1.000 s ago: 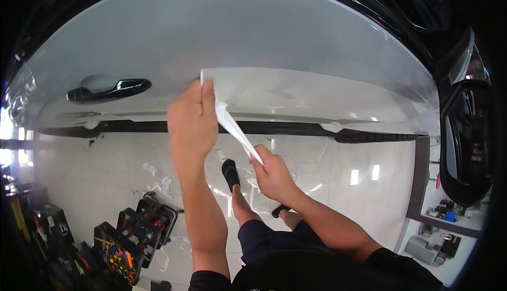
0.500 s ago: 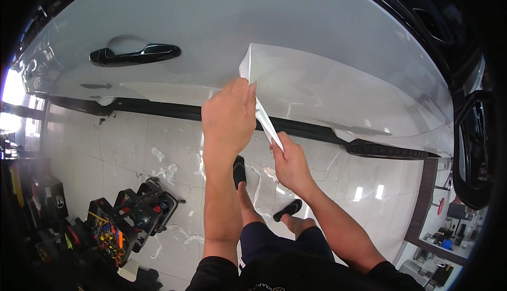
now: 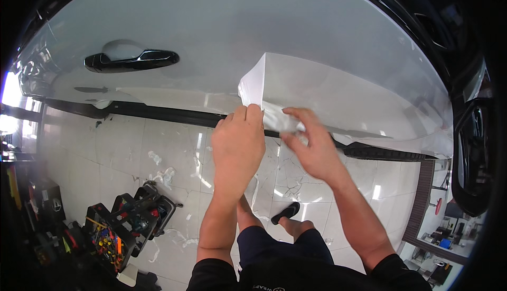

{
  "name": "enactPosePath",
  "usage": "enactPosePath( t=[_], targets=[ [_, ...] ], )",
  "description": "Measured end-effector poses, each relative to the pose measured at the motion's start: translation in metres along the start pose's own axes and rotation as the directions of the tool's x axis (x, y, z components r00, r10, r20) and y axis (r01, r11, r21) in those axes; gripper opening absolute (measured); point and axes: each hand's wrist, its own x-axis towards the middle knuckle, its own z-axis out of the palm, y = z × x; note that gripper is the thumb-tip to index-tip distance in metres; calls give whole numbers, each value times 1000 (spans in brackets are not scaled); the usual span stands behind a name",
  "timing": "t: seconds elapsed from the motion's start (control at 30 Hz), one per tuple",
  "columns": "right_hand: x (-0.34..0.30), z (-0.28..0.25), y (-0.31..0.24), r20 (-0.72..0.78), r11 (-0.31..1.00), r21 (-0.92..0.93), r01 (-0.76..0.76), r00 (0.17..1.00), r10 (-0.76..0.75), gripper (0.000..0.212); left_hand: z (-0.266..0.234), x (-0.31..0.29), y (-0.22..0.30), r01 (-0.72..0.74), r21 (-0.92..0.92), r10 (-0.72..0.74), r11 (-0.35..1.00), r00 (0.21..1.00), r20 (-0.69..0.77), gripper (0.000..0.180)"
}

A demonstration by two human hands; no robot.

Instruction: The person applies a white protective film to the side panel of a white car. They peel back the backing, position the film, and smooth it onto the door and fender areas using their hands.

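Observation:
A pale grey car door (image 3: 222, 16) spans the upper part of the view. White film (image 3: 252, 84) has its lifted flap hanging out from the lower door in a sharp fold. My left hand (image 3: 238, 146) is closed on the lower end of this flap, fingers pressed together over its edge. Just right of it, my right hand (image 3: 317, 151) has thumb and fingers apart beside a crumpled, blurred stretch of the film. Nothing seems gripped in the right hand, though motion smears its fingertips. A black door handle (image 3: 132, 61) lies to the left.
Black sill trim (image 3: 169, 111) runs along the door's bottom. Scraps of white film (image 3: 165, 176) lie on the glossy tiled floor (image 3: 121, 143). An open tool cart (image 3: 108, 233) stands at lower left. A black side mirror (image 3: 473, 159) juts out at far right.
My right hand has let go of the film's lower end and moved up and right, its fingers spreading. My left hand has come down slightly with the film, and the flap shows wider.

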Motion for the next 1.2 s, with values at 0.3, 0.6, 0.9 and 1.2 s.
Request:
enactPosePath(
  t=[0.3,0.6,0.9,1.2],
  targets=[
    [86,27,-56,-131,976,-200,-80,990,54,42,9,-5,-8,-52,26,51,998,997,52,9],
    [59,61,-9,-329,997,-57,43,942,-59,42,13,-9,-25,-139,134,121,981,983,136,12],
    [32,75,6,-347,993,116,2,937,39,39,14,-11,-34,-221,177,183,959,961,206,14],
    [22,78,13,-317,984,173,-38,944,93,35,16,-10,-35,-242,173,200,955,953,227,15]
  ],
)
